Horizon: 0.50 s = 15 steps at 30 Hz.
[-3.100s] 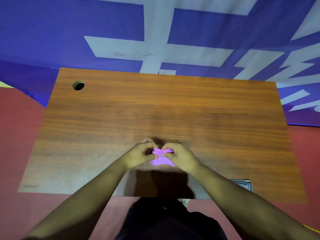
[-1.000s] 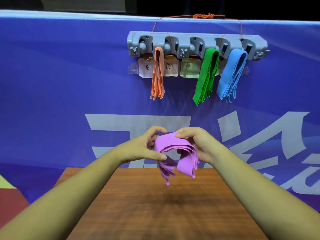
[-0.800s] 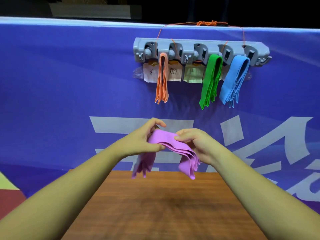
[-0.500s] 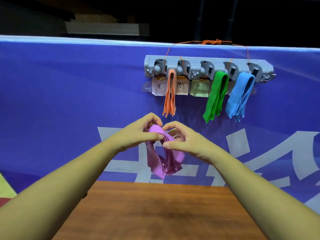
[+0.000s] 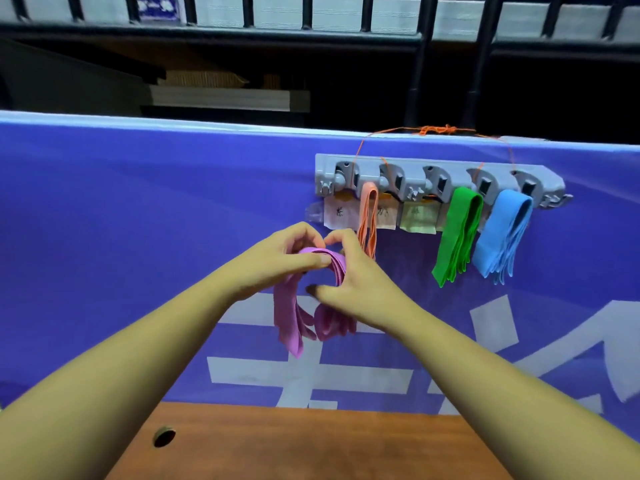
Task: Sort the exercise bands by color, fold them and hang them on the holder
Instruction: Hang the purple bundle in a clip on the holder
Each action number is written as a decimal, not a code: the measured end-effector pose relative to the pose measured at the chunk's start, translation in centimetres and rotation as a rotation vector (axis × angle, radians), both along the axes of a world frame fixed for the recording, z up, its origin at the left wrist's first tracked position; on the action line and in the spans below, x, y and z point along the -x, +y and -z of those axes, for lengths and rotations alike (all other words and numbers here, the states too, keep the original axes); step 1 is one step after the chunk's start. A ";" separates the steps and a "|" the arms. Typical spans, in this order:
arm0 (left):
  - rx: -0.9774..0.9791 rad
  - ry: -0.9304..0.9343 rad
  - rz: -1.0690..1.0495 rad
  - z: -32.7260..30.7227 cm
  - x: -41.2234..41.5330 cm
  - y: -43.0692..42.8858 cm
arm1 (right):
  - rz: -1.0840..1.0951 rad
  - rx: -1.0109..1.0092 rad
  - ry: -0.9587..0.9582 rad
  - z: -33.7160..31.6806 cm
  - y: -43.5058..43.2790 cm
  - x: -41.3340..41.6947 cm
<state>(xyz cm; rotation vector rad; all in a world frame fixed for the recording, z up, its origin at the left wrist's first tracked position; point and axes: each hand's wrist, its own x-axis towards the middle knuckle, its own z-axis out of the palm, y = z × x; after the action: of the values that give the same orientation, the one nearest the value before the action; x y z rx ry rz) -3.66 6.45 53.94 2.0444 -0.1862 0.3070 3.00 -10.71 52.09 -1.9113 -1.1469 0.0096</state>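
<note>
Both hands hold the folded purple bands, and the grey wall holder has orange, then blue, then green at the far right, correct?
Not quite: the head view shows the green rubber bands after the orange rubber bands, with the blue rubber bands at the far right of the grey plastic holder. The left hand and right hand hold the folded purple bands.

both hands, left hand (image 5: 277, 261) and right hand (image 5: 360, 282), pinch folded purple bands (image 5: 294, 317) below the holder (image 5: 433, 178).

Indoor hall: banner (image 5: 104, 237), railing (image 5: 415, 32).
</note>
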 end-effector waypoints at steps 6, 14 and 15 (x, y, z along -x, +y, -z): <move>-0.402 0.087 0.042 -1.9 -0.3 2.6 | 0.094 -0.014 -0.053 -1.8 1.6 -2.5; -0.175 -0.141 -0.025 -5.3 -3.2 4.1 | 0.266 -0.245 -0.100 -4.8 3.9 -4.4; -0.104 -0.174 -0.044 -5.4 -3.9 4.2 | 0.305 -0.281 -0.114 -5.4 4.2 -4.5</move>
<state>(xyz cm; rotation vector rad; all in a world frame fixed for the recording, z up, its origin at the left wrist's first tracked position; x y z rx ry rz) 0.26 10.64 59.37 2.1263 -0.2689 0.5126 7.54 -6.47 57.46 -1.8295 -0.8670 -0.4109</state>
